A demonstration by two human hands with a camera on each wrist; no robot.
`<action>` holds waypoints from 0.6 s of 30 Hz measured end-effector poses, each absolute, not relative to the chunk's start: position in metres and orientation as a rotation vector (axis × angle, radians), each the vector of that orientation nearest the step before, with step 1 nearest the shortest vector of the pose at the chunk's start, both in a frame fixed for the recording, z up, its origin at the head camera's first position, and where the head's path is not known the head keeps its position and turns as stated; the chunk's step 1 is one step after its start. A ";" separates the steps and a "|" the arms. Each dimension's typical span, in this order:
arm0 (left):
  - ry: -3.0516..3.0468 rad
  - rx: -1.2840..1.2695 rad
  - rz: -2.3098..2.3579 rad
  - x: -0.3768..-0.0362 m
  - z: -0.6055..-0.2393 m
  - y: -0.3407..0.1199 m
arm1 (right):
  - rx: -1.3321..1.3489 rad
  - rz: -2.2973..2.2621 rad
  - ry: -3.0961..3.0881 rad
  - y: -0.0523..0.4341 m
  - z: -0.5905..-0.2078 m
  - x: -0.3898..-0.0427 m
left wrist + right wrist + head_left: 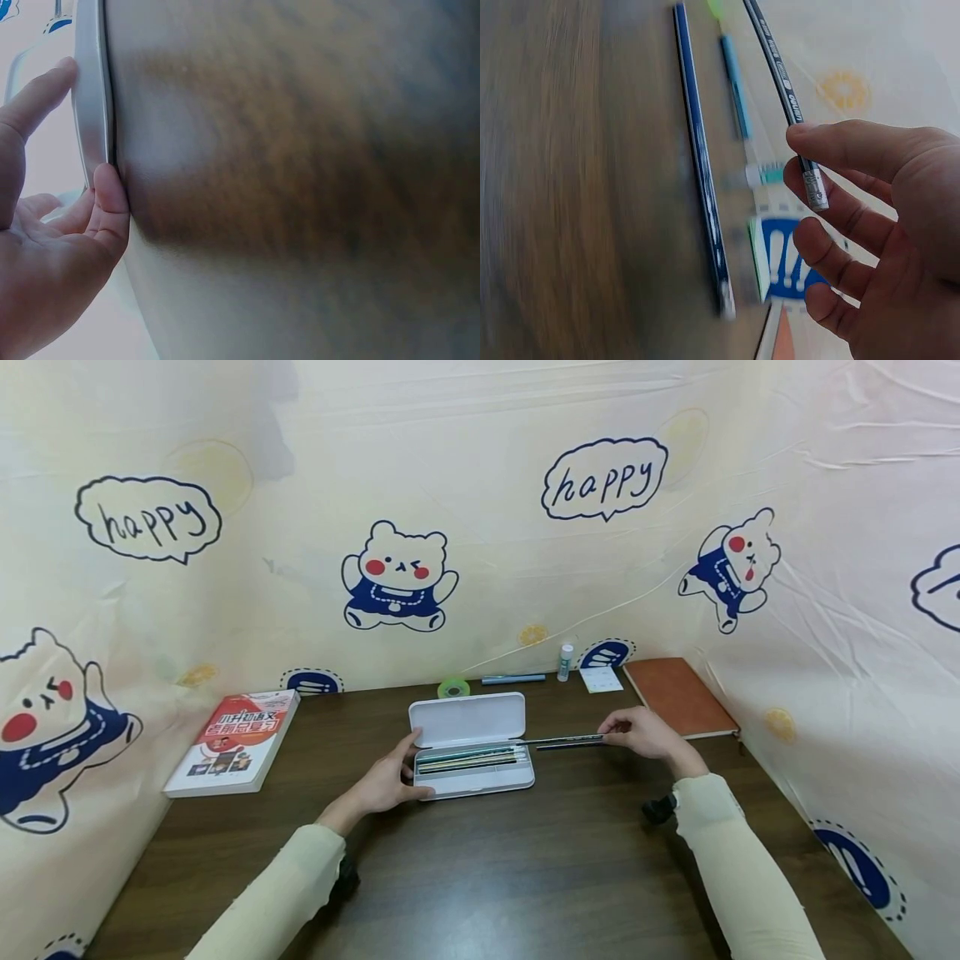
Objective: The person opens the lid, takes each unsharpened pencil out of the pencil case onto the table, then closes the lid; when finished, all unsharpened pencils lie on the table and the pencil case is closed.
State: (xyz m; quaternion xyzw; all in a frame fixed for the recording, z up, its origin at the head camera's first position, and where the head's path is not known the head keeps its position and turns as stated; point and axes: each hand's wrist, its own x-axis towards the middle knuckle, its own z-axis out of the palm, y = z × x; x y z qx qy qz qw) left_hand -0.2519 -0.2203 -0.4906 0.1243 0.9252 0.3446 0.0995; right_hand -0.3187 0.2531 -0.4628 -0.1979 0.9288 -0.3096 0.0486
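A white pencil case [480, 784] lies on the table with its lid [471, 722] raised at the back. Several pencils [467, 762] are inside it. My left hand [384, 779] holds the case's left end, thumb at the front corner and fingers toward the back; the left wrist view shows the fingers on the case's edge. Between thumb and fingertips, my right hand [643, 732] pinches a dark pencil [778, 71] near its silver-coloured end. The pencil points left toward the case. A dark blue pencil [697, 154] lies on the table just beside it.
At the back stand or lie green tape [453, 688], a blue pen-like stick [513, 679], a glue stick [565, 662] and a pale card [602, 680]. A brown notebook [678, 697] is at the right, a thick book [236, 743] at the left.
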 end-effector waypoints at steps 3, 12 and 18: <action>2.735 0.365 1.021 -0.252 -0.491 -0.221 | -0.572 -0.927 2.835 0.265 -0.465 -0.318; 2.734 0.376 1.029 -0.252 -0.491 -0.222 | -0.513 -0.852 2.812 0.285 -0.474 -0.317; 2.735 0.374 1.023 -0.252 -0.491 -0.221 | -0.473 -0.840 2.821 0.285 -0.485 -0.320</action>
